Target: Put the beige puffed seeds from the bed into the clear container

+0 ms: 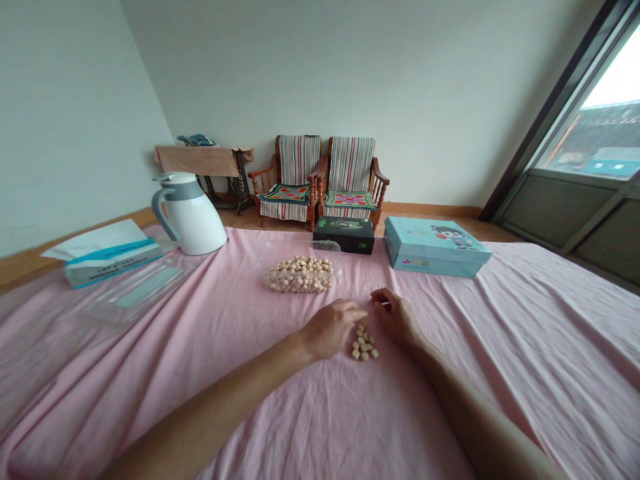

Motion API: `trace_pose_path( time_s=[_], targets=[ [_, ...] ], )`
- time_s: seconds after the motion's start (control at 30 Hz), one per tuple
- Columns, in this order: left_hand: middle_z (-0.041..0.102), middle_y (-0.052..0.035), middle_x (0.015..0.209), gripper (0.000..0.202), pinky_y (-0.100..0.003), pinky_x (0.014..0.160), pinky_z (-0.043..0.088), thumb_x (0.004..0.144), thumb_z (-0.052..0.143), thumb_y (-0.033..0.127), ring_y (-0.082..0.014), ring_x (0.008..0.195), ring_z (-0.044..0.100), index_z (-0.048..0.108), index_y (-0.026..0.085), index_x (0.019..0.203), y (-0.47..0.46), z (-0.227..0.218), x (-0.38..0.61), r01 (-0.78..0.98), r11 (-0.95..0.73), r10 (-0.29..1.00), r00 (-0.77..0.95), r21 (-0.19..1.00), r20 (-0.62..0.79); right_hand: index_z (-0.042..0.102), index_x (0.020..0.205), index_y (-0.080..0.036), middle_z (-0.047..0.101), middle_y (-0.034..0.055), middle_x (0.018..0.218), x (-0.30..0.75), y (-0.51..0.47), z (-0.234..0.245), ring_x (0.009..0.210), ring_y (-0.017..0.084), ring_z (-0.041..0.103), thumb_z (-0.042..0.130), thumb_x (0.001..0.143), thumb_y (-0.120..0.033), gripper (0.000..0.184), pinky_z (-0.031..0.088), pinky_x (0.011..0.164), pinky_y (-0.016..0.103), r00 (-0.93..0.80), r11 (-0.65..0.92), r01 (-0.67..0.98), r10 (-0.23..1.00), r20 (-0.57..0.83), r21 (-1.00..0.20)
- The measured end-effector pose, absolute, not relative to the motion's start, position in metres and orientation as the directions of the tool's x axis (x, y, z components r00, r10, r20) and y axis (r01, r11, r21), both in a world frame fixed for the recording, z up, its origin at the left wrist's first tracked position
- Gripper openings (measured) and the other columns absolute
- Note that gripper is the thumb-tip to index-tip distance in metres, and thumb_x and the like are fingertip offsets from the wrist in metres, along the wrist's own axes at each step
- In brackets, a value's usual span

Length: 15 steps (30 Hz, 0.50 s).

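On the pink cloth, a small cluster of pale beige, nut-sized pieces (365,345) lies between my two hands. My left hand (333,328) is at the cluster's upper left, its fingers bent together and slightly blurred; whatever is in them is hidden. To the right, my right hand (397,319) rests near the cloth with fingers curled and tips drawn in; I cannot make out anything between them. Just beyond my hands stands a clear plastic box (262,265), open at the top, holding many more of the same pale pieces.
A black box (344,235) and a light blue box (436,248) stand behind my right hand. At left are a white-and-grey jug (195,217), a tissue pack (114,257) and a clear plastic lid (143,293). Two wooden chairs (320,180) stand beyond the cloth-covered surface (530,353).
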<state>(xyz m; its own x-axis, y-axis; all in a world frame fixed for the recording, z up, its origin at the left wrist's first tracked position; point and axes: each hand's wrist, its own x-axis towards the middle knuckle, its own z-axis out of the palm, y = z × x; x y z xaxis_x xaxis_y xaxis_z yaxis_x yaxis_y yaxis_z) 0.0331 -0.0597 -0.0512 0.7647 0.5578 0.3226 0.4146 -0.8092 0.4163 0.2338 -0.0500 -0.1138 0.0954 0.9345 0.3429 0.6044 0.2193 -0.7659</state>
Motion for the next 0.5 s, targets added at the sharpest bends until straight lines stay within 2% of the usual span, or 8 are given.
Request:
trace_pose_path(
  time_s=[0.17,0.33,0.5],
  targets=[
    [0.062,-0.0048,0.090,0.021,-0.029,0.081,0.042,0.085,0.046,0.013,-0.0176,0.087,0.055,0.063,0.017,0.096,-0.064,-0.060,0.043,0.402,-0.823,0.520,0.818,0.402,0.245,0.058,0.087,-0.019,0.067,0.0056,0.085,0.235,-0.049,-0.115,0.077,0.017,0.063,0.043,0.073,-0.018,0.020,0.051,0.068,0.030,0.091,0.231,0.609,0.930,0.356,-0.759],
    [0.058,-0.0053,0.091,0.018,-0.028,0.081,0.042,0.081,0.047,0.008,-0.0176,0.091,0.054,0.061,0.016,0.090,-0.061,-0.064,0.039,0.486,-0.765,0.613,0.750,0.423,0.247,0.058,0.088,-0.020,0.067,0.0053,0.085,0.235,-0.049,-0.116,0.076,0.017,0.064,0.043,0.073,-0.018,0.021,0.051,0.066,0.029,0.106,0.218,0.611,0.930,0.352,-0.761],
    [0.056,-0.0027,0.084,0.011,-0.025,0.073,0.042,0.080,0.049,0.008,-0.0147,0.082,0.055,0.056,0.016,0.080,-0.062,-0.068,0.034,0.542,-0.720,0.672,0.701,0.434,0.238,0.059,0.087,-0.020,0.067,0.0051,0.085,0.235,-0.050,-0.115,0.076,0.018,0.064,0.044,0.073,-0.020,0.020,0.051,0.067,0.030,0.104,0.210,0.615,0.934,0.343,-0.760]
  ],
)
